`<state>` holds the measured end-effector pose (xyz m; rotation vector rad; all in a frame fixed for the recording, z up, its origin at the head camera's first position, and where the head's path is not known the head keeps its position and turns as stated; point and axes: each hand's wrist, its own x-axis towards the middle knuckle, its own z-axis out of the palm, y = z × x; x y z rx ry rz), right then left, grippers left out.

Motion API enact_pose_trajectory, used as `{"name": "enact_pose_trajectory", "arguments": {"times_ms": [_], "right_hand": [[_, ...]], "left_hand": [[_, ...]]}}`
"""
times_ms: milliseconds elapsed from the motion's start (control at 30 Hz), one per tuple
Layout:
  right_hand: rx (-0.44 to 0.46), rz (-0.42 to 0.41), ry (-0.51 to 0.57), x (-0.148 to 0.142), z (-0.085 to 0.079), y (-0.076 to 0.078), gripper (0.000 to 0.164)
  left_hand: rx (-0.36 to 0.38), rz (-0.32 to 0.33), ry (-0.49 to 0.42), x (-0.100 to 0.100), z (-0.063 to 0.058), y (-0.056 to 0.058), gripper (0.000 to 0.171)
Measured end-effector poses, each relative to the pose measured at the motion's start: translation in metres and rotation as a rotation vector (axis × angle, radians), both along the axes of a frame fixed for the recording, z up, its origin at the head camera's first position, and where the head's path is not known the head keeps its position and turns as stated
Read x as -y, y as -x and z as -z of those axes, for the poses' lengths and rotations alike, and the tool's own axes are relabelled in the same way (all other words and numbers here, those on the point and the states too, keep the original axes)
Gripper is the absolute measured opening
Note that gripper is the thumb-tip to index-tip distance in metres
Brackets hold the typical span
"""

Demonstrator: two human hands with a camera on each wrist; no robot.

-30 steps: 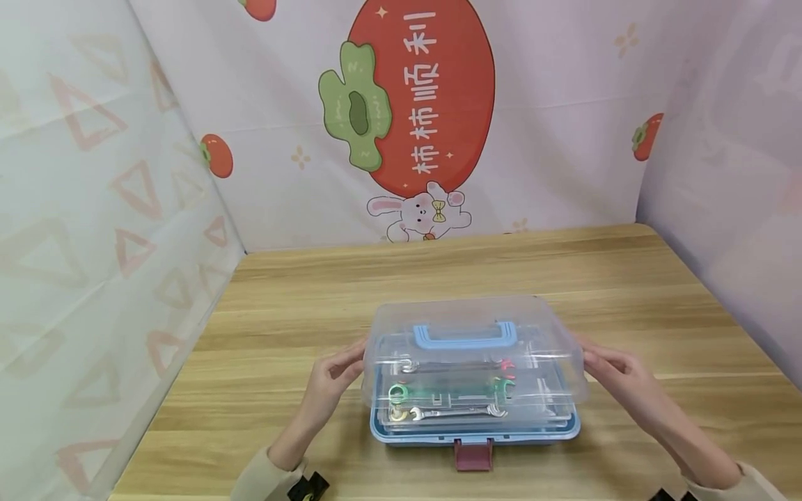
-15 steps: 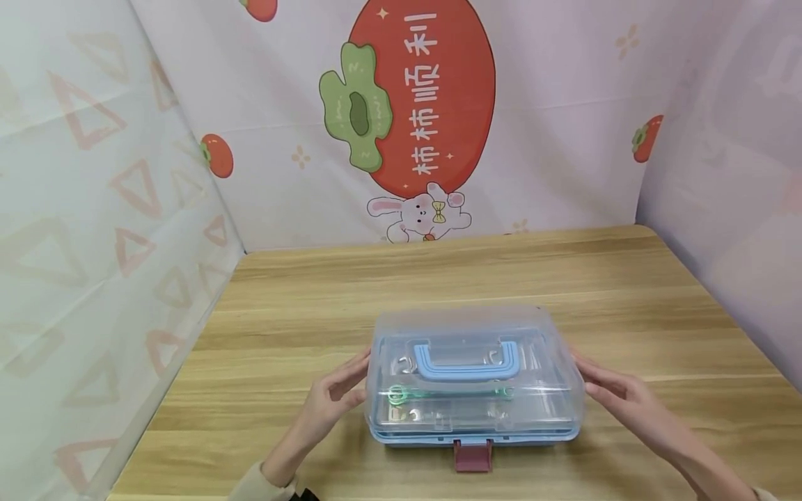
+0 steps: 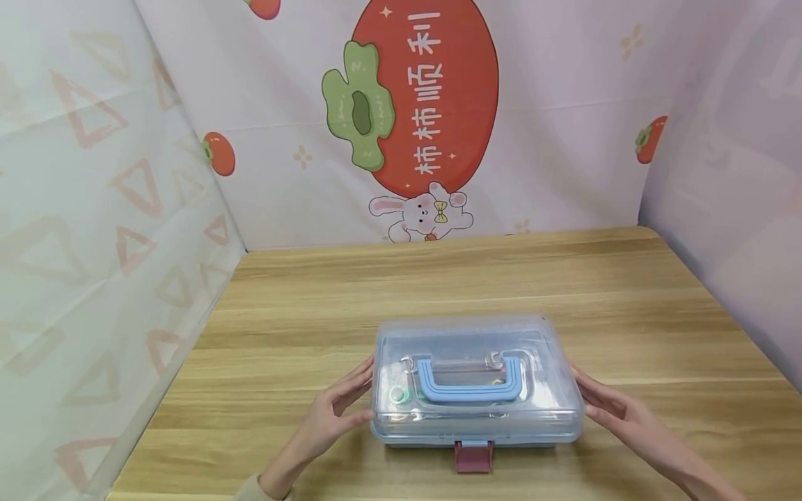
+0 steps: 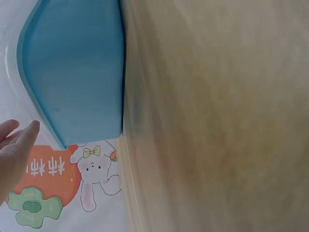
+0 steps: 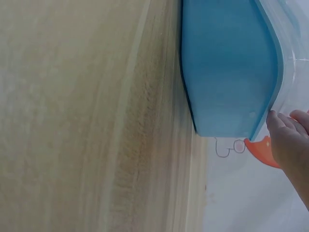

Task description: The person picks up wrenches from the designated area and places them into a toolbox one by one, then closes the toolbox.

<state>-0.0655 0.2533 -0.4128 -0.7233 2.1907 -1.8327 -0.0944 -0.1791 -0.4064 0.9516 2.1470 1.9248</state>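
Note:
A toolbox (image 3: pixel 476 441) with a blue base (image 4: pixel 72 72) sits on the table, its clear lid (image 3: pixel 401 341) lowered over it. On the lid lies a light-blue carrying handle (image 3: pixel 470 394). Wrenches, one with a green ring end (image 3: pixel 398 394), show dimly through the plastic. At the front a dark-red latch (image 3: pixel 474 458) hangs down, unfastened. My left hand (image 3: pixel 335 412) touches the lid's left end with fairly straight fingers, thumb near the front corner. On the opposite end my right hand (image 3: pixel 617 410) rests in the same way; its fingertips meet the lid's rim in the right wrist view.
The wooden table (image 3: pixel 301 299) extends behind and to both sides of the box. Patterned cloth hangs at the back (image 3: pixel 551 167), on the left (image 3: pixel 94 209) and on the right (image 3: pixel 727 209).
The clear lid has come down from a raised tilt onto the blue base, both hands following it at its ends. The latch still hangs down.

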Motion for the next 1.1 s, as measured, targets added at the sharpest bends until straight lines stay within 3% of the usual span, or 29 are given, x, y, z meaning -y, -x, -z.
{"name": "enact_pose_trajectory", "arguments": {"times_ms": [267,433,600,733,900,1100], "right_hand": [[0.042,0.06,0.009,-0.005,0.005,0.001,0.05],[-0.036,0.061,0.034,-0.003,-0.004,0.0,0.053],[-0.246,0.227,-0.189,0.012,-0.025,-0.006,0.049],[-0.472,0.33,-0.369,0.024,-0.036,-0.007,0.051],[-0.773,0.317,-0.346,0.04,-0.04,0.0,0.034],[-1.03,0.262,-0.338,0.064,-0.045,0.008,0.041]], "left_hand": [[0.082,-0.002,-0.018,-0.003,0.0,-0.003,0.054],[0.092,-0.012,-0.006,-0.003,-0.001,-0.005,0.058],[0.029,-0.015,0.024,-0.003,-0.002,-0.005,0.058],[-0.018,0.007,0.017,-0.003,-0.002,-0.005,0.055],[-0.028,0.005,0.016,-0.003,-0.001,-0.005,0.055],[-0.028,-0.016,0.036,-0.003,0.0,-0.004,0.055]]}}
